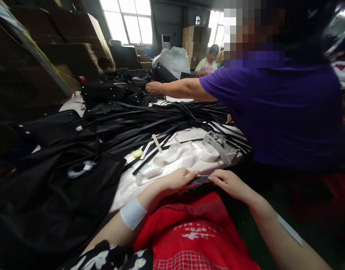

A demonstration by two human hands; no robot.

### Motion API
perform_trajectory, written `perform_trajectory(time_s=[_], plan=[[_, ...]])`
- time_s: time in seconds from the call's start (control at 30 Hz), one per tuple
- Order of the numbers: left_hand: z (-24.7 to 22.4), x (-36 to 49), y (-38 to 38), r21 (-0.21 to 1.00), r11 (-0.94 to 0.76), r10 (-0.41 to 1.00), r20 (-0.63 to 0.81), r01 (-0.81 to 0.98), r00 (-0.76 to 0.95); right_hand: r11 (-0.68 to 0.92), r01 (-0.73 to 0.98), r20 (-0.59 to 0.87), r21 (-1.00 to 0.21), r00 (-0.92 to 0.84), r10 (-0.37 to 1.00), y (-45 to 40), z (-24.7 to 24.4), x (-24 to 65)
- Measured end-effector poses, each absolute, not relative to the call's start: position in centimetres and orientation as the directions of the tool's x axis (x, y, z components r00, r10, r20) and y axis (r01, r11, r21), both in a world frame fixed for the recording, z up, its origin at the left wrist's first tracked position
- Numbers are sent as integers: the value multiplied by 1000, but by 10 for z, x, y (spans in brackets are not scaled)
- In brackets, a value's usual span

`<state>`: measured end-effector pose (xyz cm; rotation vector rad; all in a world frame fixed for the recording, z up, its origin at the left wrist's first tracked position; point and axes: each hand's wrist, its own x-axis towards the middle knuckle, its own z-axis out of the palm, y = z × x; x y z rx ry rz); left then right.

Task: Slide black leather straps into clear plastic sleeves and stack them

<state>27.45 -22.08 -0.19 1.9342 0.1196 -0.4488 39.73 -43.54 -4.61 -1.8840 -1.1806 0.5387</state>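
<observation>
In front of the red apron (189, 225), a short greyish strip (202, 180) is stretched between my two hands; its kind is unclear. My left hand (180, 179) pinches one end between thumb and fingers. The other end is pinched by my right hand (228, 183). Just beyond them, crumpled white plastic sheeting (186, 153) lies on the table, with a tape dispenser (220, 144) at its right. Long black straps (149, 123) spread across the table behind.
To the right, a person in a purple shirt (282, 108) reaches over the straps toward black bags (104, 92). Black fabric (54, 202) covers the left side, bearing a coil (80, 169). A yellow tape roll (137, 153) lies near the sheeting. Cardboard boxes (196, 37) stand behind.
</observation>
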Motion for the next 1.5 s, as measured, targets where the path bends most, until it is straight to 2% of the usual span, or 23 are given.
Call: perform_trajectory(time_s=[0.07, 0.17, 0.3, 0.4, 0.5, 0.57, 0.6, 0.67, 0.7, 0.77, 0.87, 1.03, 1.2, 1.33, 1.4, 1.5], plan=[[-5, 273, -217, 927, -96, -279, -376, 363, 884, -211, 505, 16, -837, 408, 913, -434, -47, 394], [-14, 273, -219, 883, 236, -397, -295, 407, 869, -152, 350, -9, -924, 379, 925, -425, -54, 380], [-30, 277, -232, 741, 563, -327, -207, 366, 922, 24, 253, 145, -967, 469, 871, -403, -69, 354], [-45, 277, -238, 698, 663, -225, -157, 269, 962, 55, 138, 122, -989, 542, 831, -398, -70, 353], [-59, 271, -237, 845, 501, -74, -175, 188, 982, -103, 282, 36, -954, 448, 893, -413, -62, 368], [-66, 264, -239, 964, 226, 20, -151, 143, 988, -248, 450, -111, -858, 310, 944, -426, -57, 375], [-68, 260, -242, 991, 55, 8, -118, 118, 993, -293, 512, -193, -807, 240, 951, -431, -56, 376], [-72, 250, -253, 965, -261, -109, -61, 31, 992, -327, 575, -301, -750, 143, 943, -437, -60, 372], [-73, 246, -259, 927, -374, -174, -50, -19, 984, -334, 580, -320, -743, 131, 938, -438, -63, 368], [-77, 238, -270, 865, -497, -229, -46, -76, 972, -350, 536, -319, -768, 154, 935, -440, -73, 358], [-87, 227, -276, 847, -530, -161, -49, -45, 986, -355, 429, -304, -831, 184, 935, -448, -88, 345], [-102, 216, -267, 906, -423, -25, -42, 28, 999, -374, 246, -307, -894, 272, 912, -460, -110, 326], [-90, 220, -257, 921, -385, -113, -104, 53, 988, -299, 165, -249, -940, 269, 930, -455, -113, 316], [-78, 226, -253, 892, -449, -255, -73, -52, 964, -265, 194, -226, -945, 203, 953, -448, -107, 319], [-79, 226, -255, 874, -481, -267, -78, -63, 960, -252, 203, -219, -946, 172, 960, -446, -106, 320], [-86, 219, -260, 851, -526, -211, -119, -10, 970, -270, 198, -262, -942, 70, 963, -443, -103, 323]])
